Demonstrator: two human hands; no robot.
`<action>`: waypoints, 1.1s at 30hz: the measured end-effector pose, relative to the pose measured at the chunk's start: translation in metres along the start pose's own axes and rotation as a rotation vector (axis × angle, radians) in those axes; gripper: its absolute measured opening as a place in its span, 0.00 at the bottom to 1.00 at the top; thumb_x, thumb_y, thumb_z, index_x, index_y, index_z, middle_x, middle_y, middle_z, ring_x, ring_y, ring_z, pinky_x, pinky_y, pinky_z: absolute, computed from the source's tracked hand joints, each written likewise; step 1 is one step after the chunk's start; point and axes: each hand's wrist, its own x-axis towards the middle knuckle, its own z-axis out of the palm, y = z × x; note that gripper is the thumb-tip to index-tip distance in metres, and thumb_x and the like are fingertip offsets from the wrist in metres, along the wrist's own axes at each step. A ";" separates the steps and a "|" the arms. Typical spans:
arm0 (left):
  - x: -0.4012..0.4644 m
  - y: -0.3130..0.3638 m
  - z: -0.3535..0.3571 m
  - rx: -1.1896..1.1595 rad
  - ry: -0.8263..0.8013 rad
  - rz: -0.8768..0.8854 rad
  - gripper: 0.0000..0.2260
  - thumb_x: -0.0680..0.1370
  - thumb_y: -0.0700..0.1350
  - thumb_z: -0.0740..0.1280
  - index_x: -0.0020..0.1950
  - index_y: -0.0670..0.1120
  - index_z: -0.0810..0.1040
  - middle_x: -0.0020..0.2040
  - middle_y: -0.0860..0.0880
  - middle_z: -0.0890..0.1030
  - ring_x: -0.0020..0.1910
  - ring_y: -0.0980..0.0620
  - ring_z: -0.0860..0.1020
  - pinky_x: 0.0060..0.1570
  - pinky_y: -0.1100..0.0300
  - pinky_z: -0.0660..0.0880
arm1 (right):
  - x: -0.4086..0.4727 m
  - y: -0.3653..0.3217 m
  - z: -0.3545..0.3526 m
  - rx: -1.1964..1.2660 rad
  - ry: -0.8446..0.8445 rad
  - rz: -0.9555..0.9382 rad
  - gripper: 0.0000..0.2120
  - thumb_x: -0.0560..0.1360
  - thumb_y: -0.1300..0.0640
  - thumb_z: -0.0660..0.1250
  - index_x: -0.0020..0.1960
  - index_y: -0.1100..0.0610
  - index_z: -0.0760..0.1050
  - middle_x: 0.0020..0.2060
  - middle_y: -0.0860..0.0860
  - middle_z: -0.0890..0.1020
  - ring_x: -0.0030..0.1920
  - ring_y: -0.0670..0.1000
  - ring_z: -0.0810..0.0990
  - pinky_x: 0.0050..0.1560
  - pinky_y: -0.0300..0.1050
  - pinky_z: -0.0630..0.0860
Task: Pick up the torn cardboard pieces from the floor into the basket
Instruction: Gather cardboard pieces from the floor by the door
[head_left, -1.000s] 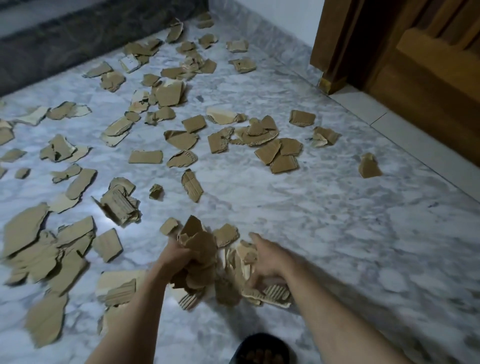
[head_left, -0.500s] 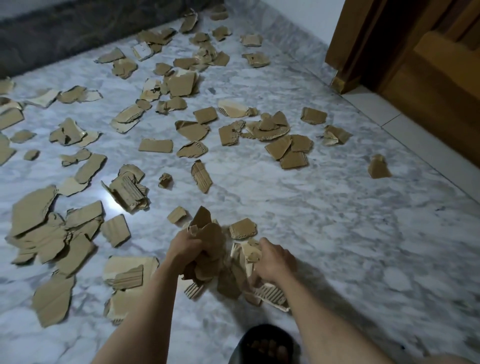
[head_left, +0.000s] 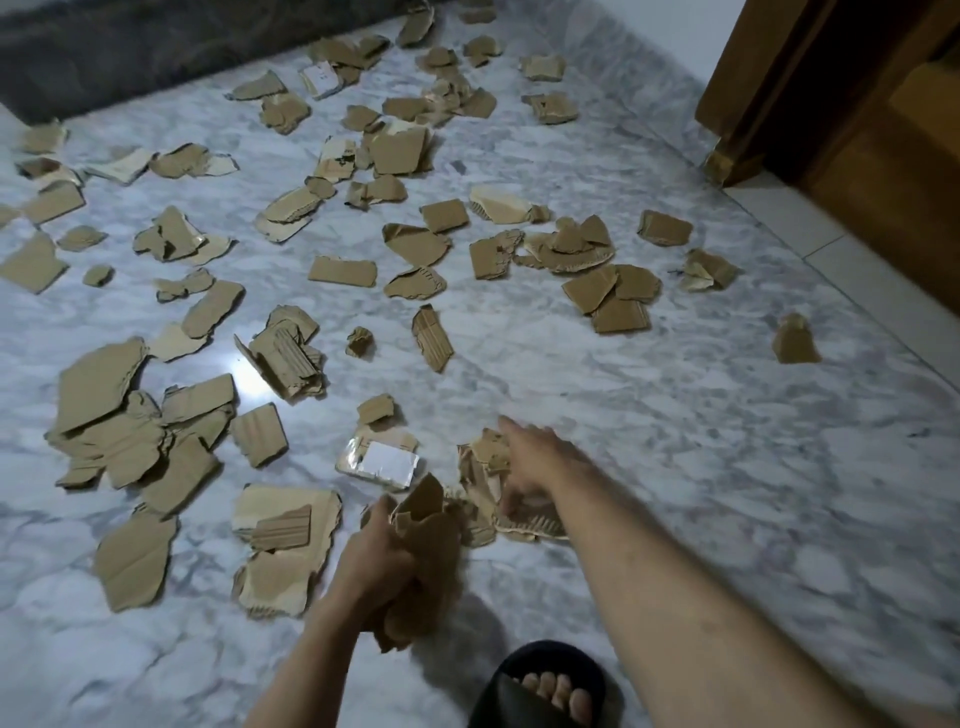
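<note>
Torn brown cardboard pieces lie scattered over the grey marble floor (head_left: 675, 415). My left hand (head_left: 376, 561) is shut on a bunch of cardboard pieces (head_left: 426, 551), lifted a little off the floor near the bottom centre. My right hand (head_left: 530, 457) rests on a small heap of cardboard scraps (head_left: 488, 483) on the floor, fingers curled around them. A piece with a white label (head_left: 382, 462) lies just beyond my left hand. A large cluster of pieces (head_left: 135, 426) lies at the left. No basket is in view.
A wooden door and frame (head_left: 831, 104) stand at the upper right. A dark mat (head_left: 130, 52) runs along the top left. My foot in a black sandal (head_left: 545, 686) is at the bottom centre. The floor at the right is bare marble.
My left hand has pulled back toward me with its bunch of cardboard, uncovering the labelled piece. My right hand stays on the heap. The camera has shifted slightly.
</note>
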 end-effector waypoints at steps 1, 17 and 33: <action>-0.001 0.003 0.003 0.031 0.028 -0.017 0.30 0.68 0.40 0.73 0.67 0.52 0.68 0.56 0.46 0.80 0.51 0.45 0.80 0.52 0.50 0.79 | 0.003 -0.003 0.006 -0.038 0.018 0.005 0.56 0.60 0.53 0.84 0.78 0.50 0.54 0.71 0.58 0.69 0.71 0.62 0.66 0.62 0.58 0.74; -0.015 0.022 0.010 0.146 0.139 -0.149 0.28 0.71 0.47 0.76 0.66 0.41 0.69 0.65 0.39 0.66 0.53 0.41 0.75 0.53 0.53 0.75 | -0.004 0.030 -0.053 0.575 0.241 0.103 0.45 0.56 0.55 0.85 0.67 0.55 0.67 0.62 0.51 0.78 0.61 0.58 0.77 0.60 0.53 0.76; -0.014 0.000 0.017 0.001 0.203 -0.208 0.30 0.64 0.56 0.78 0.59 0.44 0.73 0.62 0.39 0.70 0.60 0.39 0.70 0.59 0.48 0.75 | -0.024 -0.027 0.060 -0.131 0.079 -0.070 0.28 0.69 0.55 0.77 0.65 0.49 0.69 0.63 0.53 0.78 0.62 0.59 0.76 0.52 0.49 0.72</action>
